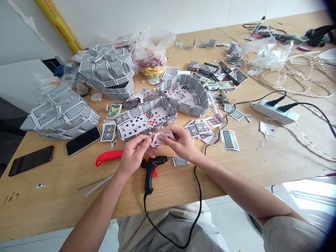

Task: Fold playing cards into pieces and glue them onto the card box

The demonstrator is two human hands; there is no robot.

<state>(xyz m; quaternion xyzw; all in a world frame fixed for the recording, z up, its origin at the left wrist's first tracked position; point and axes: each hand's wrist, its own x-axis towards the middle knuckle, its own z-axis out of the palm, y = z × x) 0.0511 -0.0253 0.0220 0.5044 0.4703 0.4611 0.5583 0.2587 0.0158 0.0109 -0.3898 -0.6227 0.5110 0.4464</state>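
Note:
A playing card (166, 134) with red diamonds is bent between my two hands, above the table's front half. My left hand (135, 152) pinches its left end, fingers pressed together. On the other side my right hand (181, 141) grips it with thumb on top and fingers behind. Just below lies a black glue gun (151, 169) with an orange trigger, its nozzle near a patterned card piece (180, 161). A red-handled cutter (109, 157) rests left of the glue gun, partly behind my left hand. Right behind my hands stands an open box made of cards (133, 126).
A heart-shaped card box (183, 94) stands farther back. Two finished-looking card baskets (63, 113) (107, 70) fill the left. Two phones (31, 160) (83, 141) lie at front left. The glue gun's cord (201, 196) loops over the table edge; a power strip (275, 111) sits right.

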